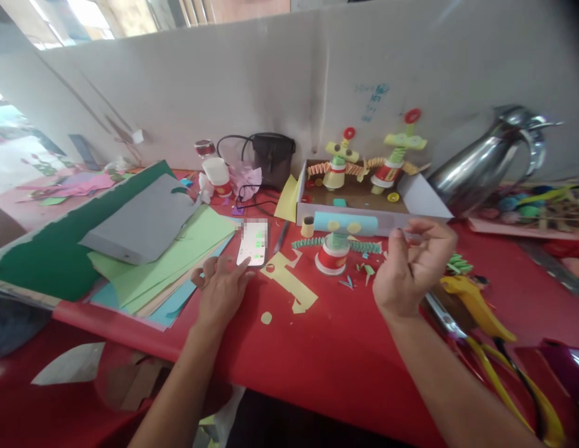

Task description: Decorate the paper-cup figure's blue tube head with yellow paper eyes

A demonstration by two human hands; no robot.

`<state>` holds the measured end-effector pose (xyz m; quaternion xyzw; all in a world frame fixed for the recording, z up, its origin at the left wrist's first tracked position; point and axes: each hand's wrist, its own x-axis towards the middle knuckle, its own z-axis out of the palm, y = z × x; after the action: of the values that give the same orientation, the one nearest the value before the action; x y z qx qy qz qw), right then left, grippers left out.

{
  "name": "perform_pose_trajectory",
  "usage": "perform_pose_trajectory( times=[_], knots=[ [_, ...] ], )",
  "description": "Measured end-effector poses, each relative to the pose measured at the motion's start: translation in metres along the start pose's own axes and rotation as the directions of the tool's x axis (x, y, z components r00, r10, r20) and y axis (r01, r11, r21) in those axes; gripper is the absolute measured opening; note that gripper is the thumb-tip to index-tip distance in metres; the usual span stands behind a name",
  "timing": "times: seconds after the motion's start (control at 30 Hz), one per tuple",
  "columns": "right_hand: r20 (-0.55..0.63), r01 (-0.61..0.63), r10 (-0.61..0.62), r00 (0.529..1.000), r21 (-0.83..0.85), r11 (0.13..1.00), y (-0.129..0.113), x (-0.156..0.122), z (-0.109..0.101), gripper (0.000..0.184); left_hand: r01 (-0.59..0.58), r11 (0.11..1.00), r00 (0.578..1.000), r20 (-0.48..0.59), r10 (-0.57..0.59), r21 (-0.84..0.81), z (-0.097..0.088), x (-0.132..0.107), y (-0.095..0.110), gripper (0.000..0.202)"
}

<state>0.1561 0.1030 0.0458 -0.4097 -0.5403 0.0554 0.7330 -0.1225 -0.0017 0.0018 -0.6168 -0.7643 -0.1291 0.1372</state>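
My left hand (223,287) reaches over a smartphone (252,244) lying on the red table, its index finger touching the lower screen. The other fingers are loosely bent and hold nothing. My right hand (413,270) is raised with curled fingers and the thumb close to the forefinger. A small dark spot shows at the thumb tip; whether it is a held piece I cannot tell. Left of this hand stands a paper-cup figure (331,258) with pleated green paper arms and a blue paper roll (345,222) on top, bearing yellow discs. Yellow paper scraps (292,283) lie between my hands.
Two similar figures stand in a shallow box (371,219) behind. A metal jug (476,155) leans at right, above yellow-handled scissors (480,354) and a yellow tool (480,302). Coloured paper sheets (163,261) pile at left. A black bag (273,158) rests against the wall.
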Motion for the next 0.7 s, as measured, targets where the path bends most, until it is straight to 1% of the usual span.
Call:
perform_pose_trajectory(
  times=[0.1, 0.23, 0.33, 0.4, 0.47, 0.5, 0.57, 0.63, 0.7],
  knots=[
    [-0.019, 0.034, -0.033, 0.999, 0.033, 0.999, -0.004, 0.003, -0.003, 0.016, 0.001, 0.998, 0.998, 0.06, -0.004, 0.063, 0.0, 0.002, 0.002, 0.038],
    [-0.076, 0.063, -0.055, 0.996, 0.118, 0.991, -0.01, 0.009, -0.004, 0.017, -0.02, 0.994, 0.997, 0.075, 0.012, 0.105, 0.0, 0.002, 0.004, 0.04],
    [-0.13, 0.069, -0.04, 0.991, 0.229, 0.971, -0.012, 0.014, -0.001, 0.016, -0.03, 0.994, 0.996, 0.084, 0.021, 0.106, 0.0, 0.002, 0.004, 0.04],
    [-0.138, 0.009, 0.033, 0.99, 0.293, 0.956, -0.012, 0.018, 0.0, 0.009, -0.027, 0.995, 0.996, 0.087, 0.018, 0.096, 0.0, 0.003, 0.004, 0.04],
    [-0.094, -0.111, 0.15, 0.984, 0.334, 0.936, -0.009, 0.02, -0.001, 0.005, -0.014, 0.996, 0.996, 0.091, 0.006, 0.087, 0.0, 0.004, 0.004, 0.039],
    [-0.067, -0.169, 0.203, 0.977, 0.34, 0.925, -0.007, 0.02, -0.002, 0.007, -0.008, 0.996, 0.996, 0.093, 0.0, 0.085, 0.0, 0.004, 0.004, 0.039],
    [-0.032, -0.247, 0.271, 0.962, 0.314, 0.917, -0.001, 0.02, -0.005, 0.014, -0.01, 0.996, 0.995, 0.099, 0.002, 0.084, 0.0, 0.005, 0.003, 0.038],
    [-0.035, -0.284, 0.3, 0.953, 0.241, 0.928, 0.005, 0.02, -0.007, 0.023, -0.018, 0.996, 0.995, 0.098, 0.01, 0.087, 0.001, 0.004, 0.001, 0.039],
    [-0.026, -0.305, 0.313, 0.949, 0.167, 0.938, 0.01, 0.019, -0.008, 0.026, -0.032, 0.996, 0.996, 0.083, 0.025, 0.086, 0.003, 0.004, -0.001, 0.04]
  ],
)
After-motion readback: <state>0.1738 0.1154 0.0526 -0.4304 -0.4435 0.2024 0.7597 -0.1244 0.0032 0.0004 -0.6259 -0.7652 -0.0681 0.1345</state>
